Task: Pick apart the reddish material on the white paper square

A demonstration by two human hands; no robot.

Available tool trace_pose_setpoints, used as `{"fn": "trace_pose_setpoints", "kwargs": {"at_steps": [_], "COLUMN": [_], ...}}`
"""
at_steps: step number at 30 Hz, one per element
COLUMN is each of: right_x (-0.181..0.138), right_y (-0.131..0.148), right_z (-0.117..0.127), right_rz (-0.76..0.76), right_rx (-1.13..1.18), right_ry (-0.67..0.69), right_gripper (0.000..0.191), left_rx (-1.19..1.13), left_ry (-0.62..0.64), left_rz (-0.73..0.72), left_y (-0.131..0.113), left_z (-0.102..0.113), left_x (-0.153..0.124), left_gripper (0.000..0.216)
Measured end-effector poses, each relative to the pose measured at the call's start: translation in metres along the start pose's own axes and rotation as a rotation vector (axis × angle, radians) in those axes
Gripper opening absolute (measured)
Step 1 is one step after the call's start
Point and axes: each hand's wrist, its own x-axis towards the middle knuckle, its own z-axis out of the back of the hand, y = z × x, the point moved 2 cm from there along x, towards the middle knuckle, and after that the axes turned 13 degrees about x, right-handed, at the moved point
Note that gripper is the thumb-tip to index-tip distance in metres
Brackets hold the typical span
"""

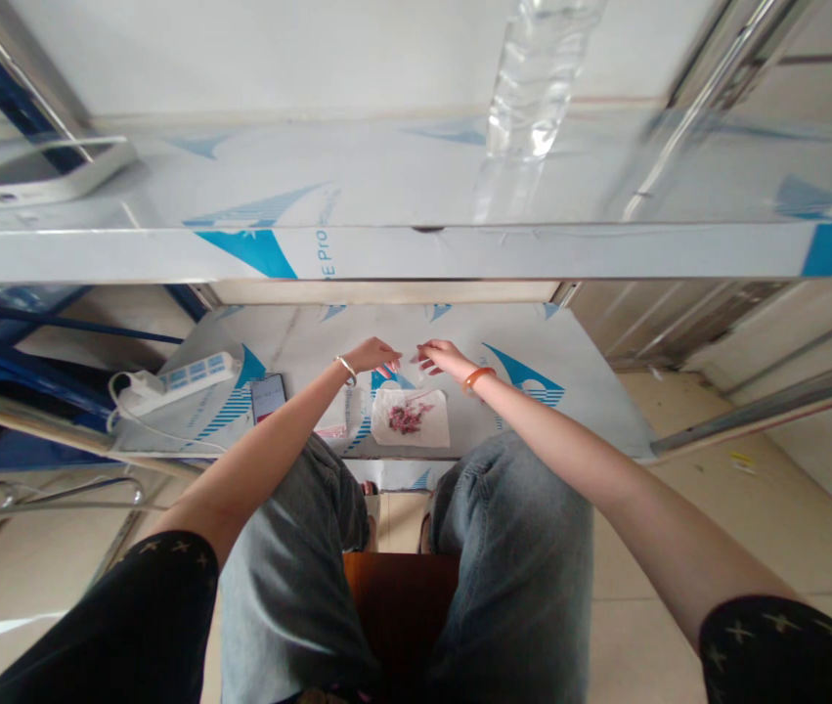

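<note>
What lies at the fingertips is too small and washed out to name; there may be a pale, see-through scrap between the hands. The left hand (375, 355) and right hand (447, 359) are raised just beyond the far edge of the white sheet (432, 428), fingers bent and tips facing each other; whether either pinches anything, I cannot tell. Left of the sheet, the left forearm (261, 445) hides part of a flat packet (332, 422) and the near end of a phone (267, 393). Well beyond the sheet, a clear bottle (537, 88) has its top cut off by the frame. The sheet's long axis runs left to right; dark reddish bits (406, 418) lie on it, heaped near the middle, thinning toward its far right corner.
</note>
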Motion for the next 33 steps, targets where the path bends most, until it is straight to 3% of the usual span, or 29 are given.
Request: {"fn": "trace_pose_setpoints", "kwargs": {"at_steps": [5,9,14,18,22,28,33], "right_x": [-0.004,0.0,0.003,-0.001,-0.003,-0.004,-0.005], "right_y": [-0.005,-0.015,-0.014,-0.014,-0.015,-0.006,-0.003], "right_z": [-0.001,-0.001,-0.001,-0.002,-0.004,-0.003,0.0], "right_rz": [-0.065,-0.123,-0.113,-0.143,-0.14,-0.149,-0.129], "right_rx": [0.014,-0.094,-0.157,-0.189,-0.19,-0.197,-0.151], "right_ry": [0.212,0.334,0.339,0.368,0.397,0.382,0.325], "right_gripper": [0.032,0.022,0.006,0.008,0.011,0.007,0.009], "left_rx": [-0.12,-0.183,-0.058,-0.093,-0.142,-0.116,-0.018], "left_ry": [-0.112,-0.151,-0.114,-0.124,-0.144,-0.269,-0.34], "left_rz": [0.056,0.124,0.07,0.01,-0.03,0.071,0.146], "left_y": [0.004,0.007,0.009,0.009,0.007,0.0,0.003], "left_z": [0.003,0.008,0.01,0.008,0.008,0.01,0.013], "left_x": [0.005,0.008,0.008,0.01,0.01,0.004,0.005], "left_gripper": [0.013,0.01,0.016,0.024,0.016,0.005,0.02]}}
